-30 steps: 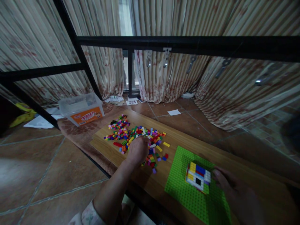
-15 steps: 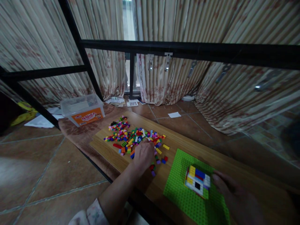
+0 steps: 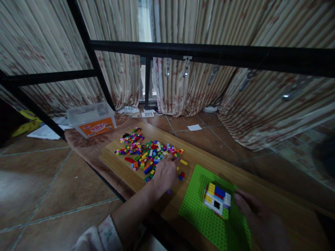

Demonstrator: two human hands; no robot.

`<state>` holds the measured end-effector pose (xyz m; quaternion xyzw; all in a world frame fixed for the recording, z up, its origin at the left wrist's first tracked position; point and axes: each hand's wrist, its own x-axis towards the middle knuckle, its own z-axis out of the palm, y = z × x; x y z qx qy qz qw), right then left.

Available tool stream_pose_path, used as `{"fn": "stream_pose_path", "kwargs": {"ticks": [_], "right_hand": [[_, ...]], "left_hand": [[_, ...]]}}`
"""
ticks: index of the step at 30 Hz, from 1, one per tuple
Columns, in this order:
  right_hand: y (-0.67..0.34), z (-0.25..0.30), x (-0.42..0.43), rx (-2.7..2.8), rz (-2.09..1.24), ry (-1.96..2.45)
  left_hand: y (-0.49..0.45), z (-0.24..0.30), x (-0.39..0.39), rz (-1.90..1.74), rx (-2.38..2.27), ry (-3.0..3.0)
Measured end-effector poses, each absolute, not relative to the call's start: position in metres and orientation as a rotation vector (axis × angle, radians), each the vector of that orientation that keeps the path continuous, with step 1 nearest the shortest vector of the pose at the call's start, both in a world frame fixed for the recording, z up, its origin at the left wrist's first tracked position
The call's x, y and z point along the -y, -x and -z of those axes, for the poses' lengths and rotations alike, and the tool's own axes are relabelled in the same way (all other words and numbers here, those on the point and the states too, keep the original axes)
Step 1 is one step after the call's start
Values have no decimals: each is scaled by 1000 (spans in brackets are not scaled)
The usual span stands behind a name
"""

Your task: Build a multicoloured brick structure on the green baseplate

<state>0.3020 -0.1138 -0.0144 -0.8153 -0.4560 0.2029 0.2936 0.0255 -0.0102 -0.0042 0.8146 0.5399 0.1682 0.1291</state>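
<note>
A pile of small coloured bricks (image 3: 142, 150) lies spread on a long wooden board (image 3: 123, 167). My left hand (image 3: 165, 173) rests on the near right part of the pile, fingers curled down over the bricks; what they hold is hidden. A green baseplate (image 3: 201, 216) lies to the right on the board, carrying a small white, yellow, blue and red brick build (image 3: 216, 200). My right hand (image 3: 258, 218) lies on the baseplate's right side, fingers bent, fingertips touching the build's right edge.
A clear plastic tub with an orange label (image 3: 91, 119) stands at the back left on a brown mat (image 3: 86, 146). A black metal frame (image 3: 183, 52) crosses overhead in front of striped curtains. Papers lie on the tiled floor.
My left hand has slid right and nearer along the brick pile, uncovering bricks it hid before. My right hand stays at the build.
</note>
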Motion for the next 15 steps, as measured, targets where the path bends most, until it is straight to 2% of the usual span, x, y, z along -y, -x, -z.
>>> {"fn": "stream_pose_path", "kwargs": {"ticks": [8, 15], "right_hand": [[-297, 9, 116, 1177, -540, 2106], [-296, 7, 118, 1130, -504, 2018]], "left_hand": [[-33, 2, 2, -371, -1586, -2455], [-43, 2, 12, -593, -1427, -2490]]}}
